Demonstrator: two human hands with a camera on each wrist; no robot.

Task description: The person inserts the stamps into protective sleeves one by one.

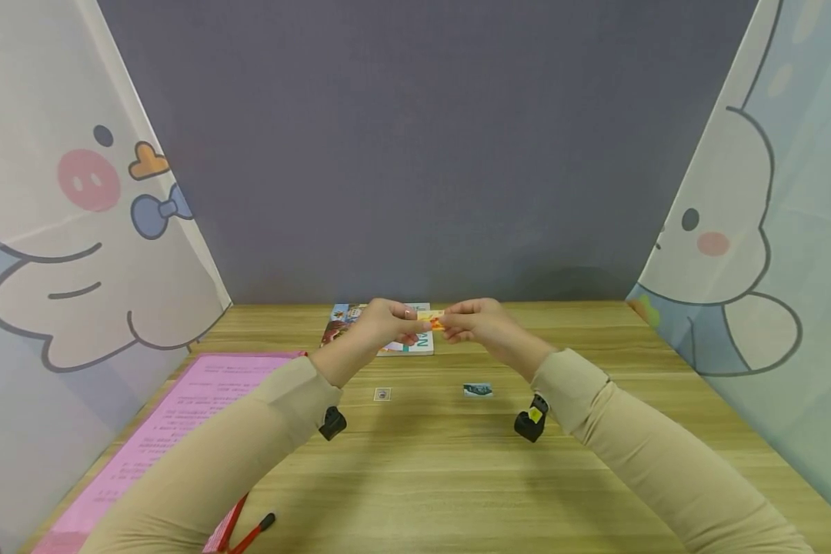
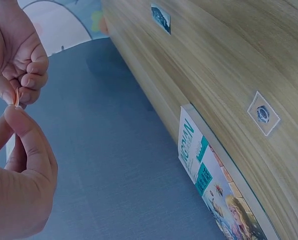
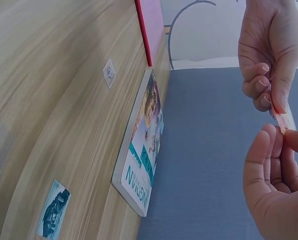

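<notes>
Both hands are raised over the far part of the table. Between them is a small yellow-and-orange stamp (image 1: 429,316). My left hand (image 1: 386,322) pinches its left end between thumb and fingers. The right hand (image 1: 476,320) pinches the opposite end, its fingertips close to those of the left. In the right wrist view the stamp (image 3: 278,116) appears nearly edge-on, partly hidden by the fingers. Two more stamps lie flat on the table, nearer than the hands: a pale one (image 1: 382,394) with a small dark picture on the left, and a dark teal one (image 1: 478,390) on the right.
A book (image 2: 224,185) with a picture cover lies at the table's back edge, below the hands. To the left, a pink sheet with printed lines (image 1: 208,385) has a red border. Near the front is a red, black-tipped item (image 1: 252,534). Panels enclose the table's back and sides.
</notes>
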